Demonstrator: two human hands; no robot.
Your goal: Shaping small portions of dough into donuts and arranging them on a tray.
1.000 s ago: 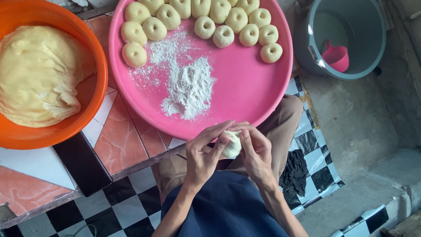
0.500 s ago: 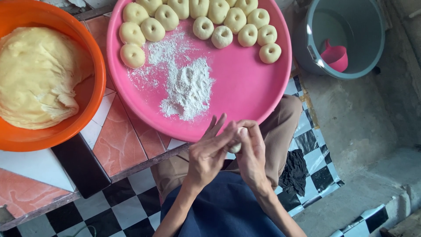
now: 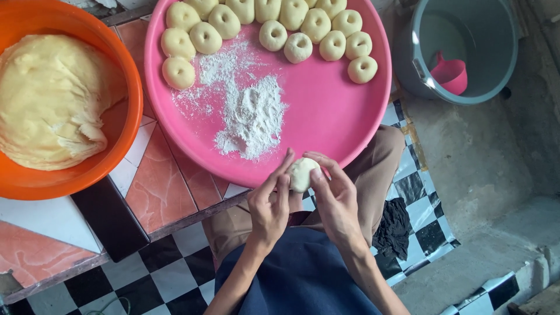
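Both hands, left hand [image 3: 269,204] and right hand [image 3: 335,198], cupped together around a dough ball [image 3: 302,174], fingertips pinching, just off the pink tray [image 3: 326,134] rim for shaping.

Pale dough on a pink tray [image 3: 350,134]

White flour [image 3: 251,116] at tray centre; orange bowl [image 3: 125,134] at nine o'clock; grey bucket [image 3: 501,64] at two o'clock; black-and-white chequered floor [image 3: 157,280].
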